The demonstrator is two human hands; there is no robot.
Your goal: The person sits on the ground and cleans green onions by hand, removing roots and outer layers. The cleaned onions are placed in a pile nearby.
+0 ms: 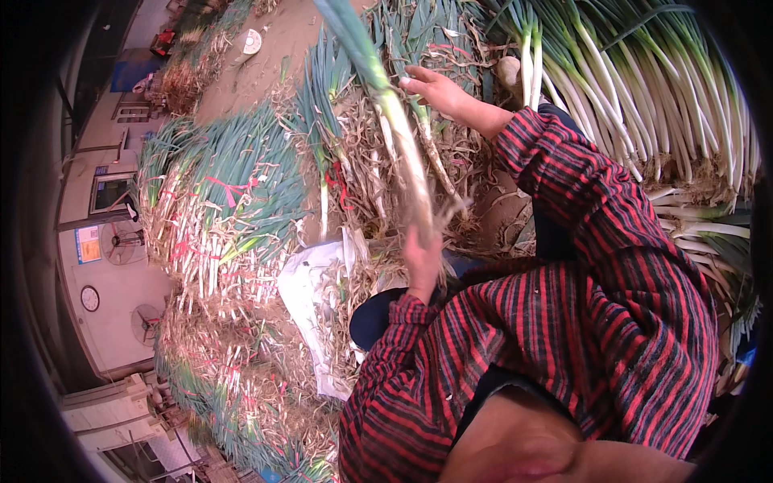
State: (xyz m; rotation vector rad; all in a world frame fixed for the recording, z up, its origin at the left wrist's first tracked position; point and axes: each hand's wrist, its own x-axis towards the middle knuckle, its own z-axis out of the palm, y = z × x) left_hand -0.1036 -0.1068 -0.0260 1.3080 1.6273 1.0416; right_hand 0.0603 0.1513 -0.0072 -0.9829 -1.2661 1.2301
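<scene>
My left hand (pixel 423 259) is closed round the root end of a long green onion (pixel 395 115), whose leaves run up past the picture's top edge. The root end and this hand are blurred. My right hand (pixel 438 90) is just right of the stalk, with fingers apart and nothing held. Below it, another green onion (pixel 438 157) with a dirty stem lies on dry peelings (pixel 362 139). Clean white-stemmed green onions (pixel 640 102) lie in a wide row at the upper right. Unpeeled bundles with red ties (pixel 211 199) are piled at left.
A white plastic sack (pixel 308 302) lies among peelings left of my dark-clad knee (pixel 374 317). A roll of tape (pixel 250 42) is on the brown ground at the top. More green onions (pixel 706 232) lie at right. Along the far wall are fans (pixel 121 241) and a clock (pixel 90 298).
</scene>
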